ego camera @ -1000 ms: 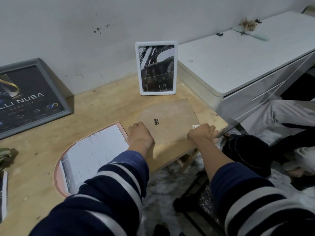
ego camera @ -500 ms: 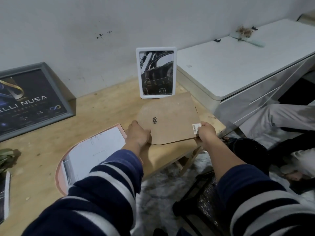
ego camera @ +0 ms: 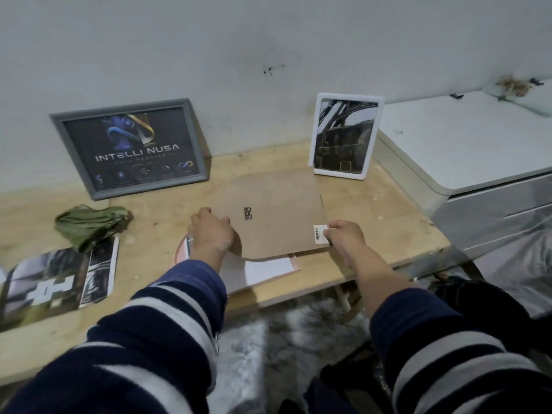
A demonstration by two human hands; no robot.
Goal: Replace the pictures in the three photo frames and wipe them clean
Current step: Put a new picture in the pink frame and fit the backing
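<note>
Two hands on it here: left hand (ego camera: 212,231) and right hand (ego camera: 343,238) each have a pinching grip on the brown backing board (ego camera: 274,222) over the pink frame (ego camera: 263,271) on the bench (ego camera: 155,216), so I'd square the edges before pressing down.

- Domestic room, likely a bedroom.
- Low plywood table (ego camera: 373,204) under the hands, against a marked wall (ego camera: 268,40).
- White drawer unit (ego camera: 478,162) right of them.
- Shaggy rug (ego camera: 254,339) below.

White cabinet (ego camera: 466,144) beside wooden table (ego camera: 167,216)
</note>
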